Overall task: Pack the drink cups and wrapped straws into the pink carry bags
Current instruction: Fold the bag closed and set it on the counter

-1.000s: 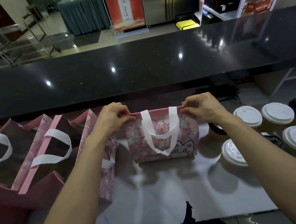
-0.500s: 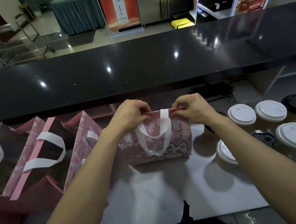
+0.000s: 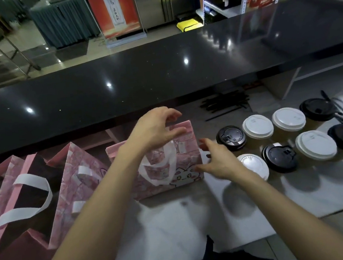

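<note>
A small pink carry bag [image 3: 183,171] with white handles and a cartoon face stands in the middle of the white worktop. My left hand [image 3: 155,129] hovers over its top edge, fingers spread and holding nothing. My right hand [image 3: 216,159] is open beside the bag's right side, fingers pointing at it. Several lidded drink cups stand to the right, some with white lids [image 3: 257,126] and some with black lids [image 3: 230,138]. Black wrapped straws [image 3: 225,104] lie behind the cups under the counter edge.
Two larger pink bags [image 3: 24,187] stand open at the left, close to my left forearm. A raised black counter [image 3: 160,76] runs across the back. More dark straws [image 3: 342,109] lie at the far right. The worktop's front edge [image 3: 262,234] is near my body.
Both hands have let go of the small bag's top edge. The left hand lifted above it and the right dropped to its right side. The view shifted, showing more cups.
</note>
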`<state>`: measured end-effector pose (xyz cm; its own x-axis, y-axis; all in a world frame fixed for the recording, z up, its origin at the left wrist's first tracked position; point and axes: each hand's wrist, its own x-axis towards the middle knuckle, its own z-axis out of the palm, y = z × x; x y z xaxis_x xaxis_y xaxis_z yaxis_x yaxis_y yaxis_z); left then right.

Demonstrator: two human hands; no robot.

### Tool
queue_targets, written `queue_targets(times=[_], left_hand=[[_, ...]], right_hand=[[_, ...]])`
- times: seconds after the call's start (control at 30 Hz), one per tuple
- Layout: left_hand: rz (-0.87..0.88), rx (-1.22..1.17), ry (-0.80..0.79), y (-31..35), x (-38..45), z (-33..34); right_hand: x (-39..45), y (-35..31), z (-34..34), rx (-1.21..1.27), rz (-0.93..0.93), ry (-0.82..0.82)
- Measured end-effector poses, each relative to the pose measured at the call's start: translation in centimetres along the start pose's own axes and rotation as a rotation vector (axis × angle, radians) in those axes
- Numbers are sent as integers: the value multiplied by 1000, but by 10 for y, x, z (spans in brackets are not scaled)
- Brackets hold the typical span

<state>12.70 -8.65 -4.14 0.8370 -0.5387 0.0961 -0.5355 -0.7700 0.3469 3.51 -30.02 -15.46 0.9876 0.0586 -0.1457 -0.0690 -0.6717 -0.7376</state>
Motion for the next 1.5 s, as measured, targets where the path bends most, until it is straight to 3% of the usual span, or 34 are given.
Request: queue_targets(times=[0.1, 0.23, 0.37, 0.63, 0.8, 0.97, 1.07, 1.17, 1.27, 1.5], left_hand=[[2, 36, -63, 4, 12, 9], [-71, -55, 4, -16, 1, 9], [-137, -164, 27, -28, -12, 10], [-132, -285, 72, -29, -22, 11], [-127, -247, 34, -25, -26, -1], [-273, -184, 71, -59, -62, -50], [-427, -190, -20, -90, -94, -72], [-499, -68, -144, -105, -106, -71], [-491, -4, -86, -112, -107, -61], [-444, 49, 82, -124, -99, -44]], right_hand=[[-2, 8, 24, 95, -14, 7], [-2, 22, 48, 48, -13, 89], [2, 30, 68, -14, -4, 69], [-2, 34, 91, 5, -174, -7], [1, 33, 69, 20, -185, -93], [18, -5, 29, 89, -236, 87], [39, -39, 4, 134, -319, 150], [60, -67, -12, 60, -349, 82], [71, -74, -22, -48, -328, 35], [66, -56, -29, -5, -296, 81]])
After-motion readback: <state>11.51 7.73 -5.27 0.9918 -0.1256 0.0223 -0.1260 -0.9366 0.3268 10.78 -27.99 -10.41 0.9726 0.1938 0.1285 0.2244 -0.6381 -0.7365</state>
